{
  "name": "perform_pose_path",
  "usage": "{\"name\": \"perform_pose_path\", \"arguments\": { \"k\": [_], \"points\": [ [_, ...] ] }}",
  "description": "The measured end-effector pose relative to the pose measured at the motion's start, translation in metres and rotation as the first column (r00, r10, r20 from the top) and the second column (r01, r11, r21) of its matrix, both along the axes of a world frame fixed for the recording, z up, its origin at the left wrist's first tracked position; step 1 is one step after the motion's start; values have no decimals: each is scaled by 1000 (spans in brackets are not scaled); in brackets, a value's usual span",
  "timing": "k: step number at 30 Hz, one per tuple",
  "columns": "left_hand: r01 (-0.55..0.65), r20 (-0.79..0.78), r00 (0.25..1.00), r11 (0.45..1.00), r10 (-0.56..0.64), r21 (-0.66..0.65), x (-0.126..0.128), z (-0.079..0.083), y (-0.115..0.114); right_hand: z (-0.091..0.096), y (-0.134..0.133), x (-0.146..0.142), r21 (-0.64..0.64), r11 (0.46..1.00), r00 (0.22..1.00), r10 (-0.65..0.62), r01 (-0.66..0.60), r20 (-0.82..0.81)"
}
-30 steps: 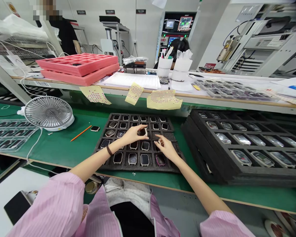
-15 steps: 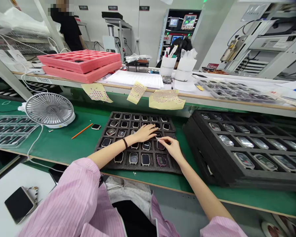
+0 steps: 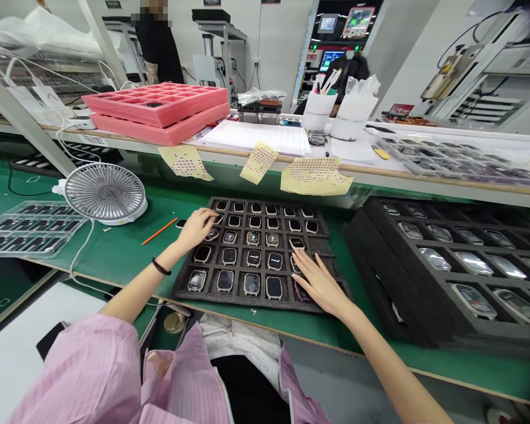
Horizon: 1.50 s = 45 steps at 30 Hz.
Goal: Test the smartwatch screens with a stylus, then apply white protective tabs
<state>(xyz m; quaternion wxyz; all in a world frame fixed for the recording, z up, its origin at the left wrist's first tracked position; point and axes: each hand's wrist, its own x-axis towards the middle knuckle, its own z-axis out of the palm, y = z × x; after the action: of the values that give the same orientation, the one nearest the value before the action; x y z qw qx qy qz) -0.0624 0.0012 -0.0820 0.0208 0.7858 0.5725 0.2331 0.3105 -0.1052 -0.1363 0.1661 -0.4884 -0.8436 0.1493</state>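
Observation:
A dark grey foam tray (image 3: 247, 305) lies on the green mat, with rows of square smartwatches (image 3: 253, 257) sitting in its slots. My left hand (image 3: 195, 229) rests palm down at the tray's top-left corner, with nothing visible in it. Just beside its fingers, a single watch (image 3: 181, 223) lies on the mat, partly covered. My right hand (image 3: 320, 282) lies flat on the tray's lower right, its fingers spread and touching the watches there. A pink-edged watch (image 3: 301, 291) is mostly hidden beneath that palm.
A larger black foam tray (image 3: 357, 282) of shiny-faced watches stands to the right. On the left are a white fan (image 3: 105, 193), an orange pencil (image 3: 159, 231) and a clear tray (image 3: 30, 228) of watches. Pink foam trays (image 3: 159, 106) and papers fill the shelf behind.
My left hand has moved left from mid-tray to the top-left corner. My right hand has dropped flat onto the lower right. The view has swung slightly.

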Motion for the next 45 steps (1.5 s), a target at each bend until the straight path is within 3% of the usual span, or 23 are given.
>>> {"name": "perform_pose_path", "arguments": {
  "k": [5, 9, 13, 16, 20, 24, 28, 32, 35, 40, 45],
  "points": [
    [-208, -78, 976, 978, 206, -26, -66, -4, -18, 12, 1, 3, -97, 995, 999, -25, 30, 47],
    [-437, -242, 879, 897, 411, -65, -97, -18, -30, 33, 10, 10, -86, 988, 982, -141, 130, -129],
    [-513, -298, 831, 854, 470, -85, -115, -31, -31, 58, 35, -2, -34, 973, 914, -226, 228, -337],
    [-517, -324, 826, 849, 462, -108, -123, -33, -26, 72, 70, -38, -15, 982, 908, -179, 188, -378],
    [-517, -321, 827, 849, 461, -112, -131, -31, -18, 78, 133, -119, -10, 998, 976, -58, 57, -210],
    [-517, -307, 835, 841, 456, -158, -136, -33, -12, 68, 191, -199, 2, 999, 997, -37, 38, -63],
    [-502, -263, 856, 837, 445, -215, -143, -38, -9, 50, 225, -244, 31, 990, 987, -138, 136, 84],
    [-486, -182, 873, 837, 452, -252, -153, -44, -8, 36, 237, -262, 34, 987, 979, -159, 156, 129],
    [-463, -96, 886, 847, 454, -260, -157, -46, -10, 32, 237, -265, 30, 992, 990, -125, 123, 71],
    [-403, 103, 893, 879, 439, -256, -156, -41, -25, 34, 235, -254, 19, 1000, 980, -12, 16, -199],
    [-277, 361, 855, 917, 372, -288, -132, -25, -45, 38, 227, -246, -98, 991, 847, 28, -94, -530]
  ]
}}
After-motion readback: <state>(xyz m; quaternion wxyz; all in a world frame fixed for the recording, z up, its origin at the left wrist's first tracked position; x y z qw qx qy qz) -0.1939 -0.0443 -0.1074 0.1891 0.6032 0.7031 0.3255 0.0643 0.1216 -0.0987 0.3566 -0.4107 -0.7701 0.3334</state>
